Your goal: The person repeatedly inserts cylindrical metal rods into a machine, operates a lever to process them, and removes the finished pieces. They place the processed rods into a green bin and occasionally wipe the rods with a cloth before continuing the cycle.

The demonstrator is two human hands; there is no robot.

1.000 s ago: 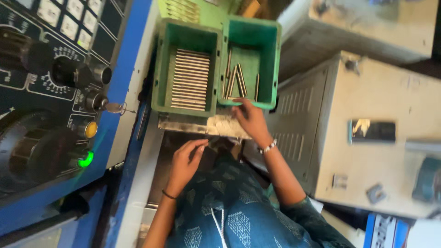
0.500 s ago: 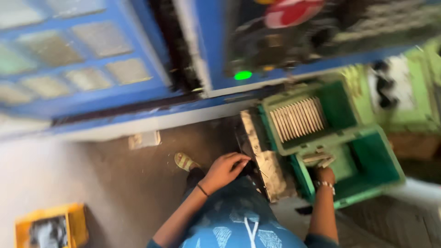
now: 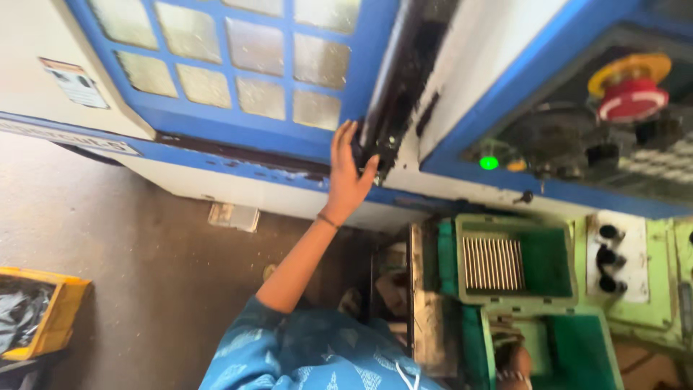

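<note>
Our left hand point(image 3: 348, 173) grips the black door handle point(image 3: 390, 108) on the blue machine door point(image 3: 238, 65); we should pull steadily along its track. Our right hand point(image 3: 514, 357) rests in the lower green bin point(image 3: 585, 347), grip unclear

Left hand point(image 3: 348, 173) grips the black door handle point(image 3: 393, 94).

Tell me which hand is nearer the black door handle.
Left. The left hand is on the black door handle; the right hand is low down at the green bins.
</note>
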